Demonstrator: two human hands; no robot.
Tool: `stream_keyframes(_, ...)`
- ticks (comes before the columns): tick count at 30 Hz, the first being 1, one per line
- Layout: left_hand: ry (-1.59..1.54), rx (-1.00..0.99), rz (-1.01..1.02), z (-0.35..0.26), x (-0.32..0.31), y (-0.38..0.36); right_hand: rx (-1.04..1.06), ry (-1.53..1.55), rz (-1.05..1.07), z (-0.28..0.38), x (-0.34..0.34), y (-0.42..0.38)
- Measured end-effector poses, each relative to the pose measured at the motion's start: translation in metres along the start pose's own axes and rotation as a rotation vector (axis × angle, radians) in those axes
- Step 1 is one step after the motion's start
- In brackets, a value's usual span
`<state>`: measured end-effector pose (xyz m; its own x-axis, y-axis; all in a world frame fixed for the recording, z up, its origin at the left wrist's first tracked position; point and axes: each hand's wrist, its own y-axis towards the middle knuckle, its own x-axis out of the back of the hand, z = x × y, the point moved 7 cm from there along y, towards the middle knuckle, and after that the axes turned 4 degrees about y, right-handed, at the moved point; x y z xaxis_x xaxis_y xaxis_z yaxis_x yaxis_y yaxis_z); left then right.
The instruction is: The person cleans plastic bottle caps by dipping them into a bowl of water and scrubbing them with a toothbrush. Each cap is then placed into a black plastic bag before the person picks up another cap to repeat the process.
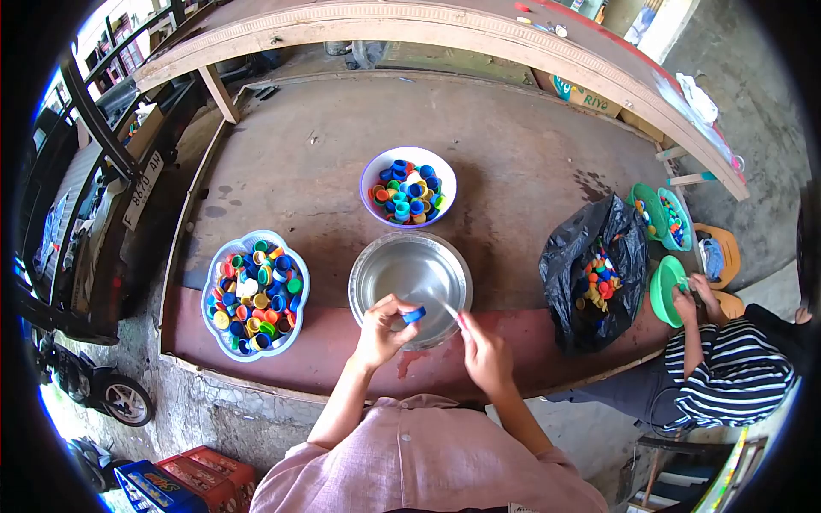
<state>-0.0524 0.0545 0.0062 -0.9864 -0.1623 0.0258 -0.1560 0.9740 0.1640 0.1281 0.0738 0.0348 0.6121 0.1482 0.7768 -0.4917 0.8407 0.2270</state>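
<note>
My left hand [380,335] pinches a blue bottle cap [414,315] between thumb and fingers, over the near part of a metal bowl [359,278]. In my right hand [488,357] is a thin, pale, blade-like tool [450,309], its tip pointing toward the cap and apart from it. The metal bowl has a shiny, bare-looking inside. Just behind it stands a white bowl with a purple rim [366,175], full of coloured bottle caps. To the left, a pale blue scalloped basin [210,309] is heaped with more caps in many colours.
A black plastic bag [560,248] with caps inside lies on the tabletop [282,162] at right. Beyond it, a person in a striped top [735,368] holds a green basin [665,295]. A wooden ledge [410,13] crosses the far side. Crates [205,479] stand at lower left.
</note>
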Motion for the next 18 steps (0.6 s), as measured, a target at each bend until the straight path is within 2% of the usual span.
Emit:
stream_keyframes(1, 0.000, 0.001, 0.000, 0.002, -0.002, 0.000, -0.149, -0.037, -0.020, -0.018, 0.000, 0.002)
stream_keyframes(2, -0.156, -0.023, -0.020, 0.002, -0.002, 0.000, -0.116, 0.119, -0.166, -0.021, 0.005, 0.001)
stream_keyframes(3, -0.315, -0.050, -0.044, 0.001, -0.002, 0.002, -0.110, 0.117, -0.164, -0.017, 0.004, 0.003)
stream_keyframes(5, -0.287, 0.027, -0.031, 0.002, -0.002, 0.001, 0.199, 0.274, -0.335, 0.018, 0.014, -0.002)
stream_keyframes(6, -0.344, 0.027, -0.018, 0.003, -0.003, 0.002, 0.149, 0.233, -0.174, 0.017, 0.004, -0.003)
stream_keyframes(7, -0.403, 0.032, -0.003, 0.004, -0.004, 0.002, 0.148, 0.233, -0.177, 0.010, 0.002, -0.003)
stream_keyframes(9, -0.448, 0.009, 0.030, 0.002, -0.006, -0.001, -0.026, 0.261, -0.167, -0.015, -0.009, 0.002)
stream_keyframes(10, -0.449, 0.042, 0.019, 0.002, -0.006, 0.000, -0.037, 0.313, -0.241, -0.014, -0.005, 0.000)
stream_keyframes(11, -0.454, 0.079, 0.003, 0.002, -0.008, -0.001, -0.032, 0.312, -0.238, -0.011, -0.006, -0.001)
stream_keyframes(13, -0.478, 0.100, -0.021, 0.005, -0.010, -0.001, 0.114, 0.450, -0.266, 0.015, -0.001, -0.006)
stream_keyframes(14, -0.509, 0.088, -0.013, 0.011, -0.012, -0.002, 0.132, 0.435, -0.190, 0.021, -0.006, -0.004)
stream_keyframes(15, -0.541, 0.073, -0.005, 0.015, -0.013, -0.001, 0.028, 0.462, -0.196, 0.004, -0.018, -0.006)
stream_keyframes(17, -0.529, 0.066, 0.011, 0.011, -0.014, -0.001, -0.124, 0.277, -0.094, -0.026, -0.037, -0.006)
stream_keyframes(18, -0.526, 0.102, 0.011, 0.008, -0.015, -0.001, -0.120, 0.276, -0.096, -0.023, -0.036, -0.003)
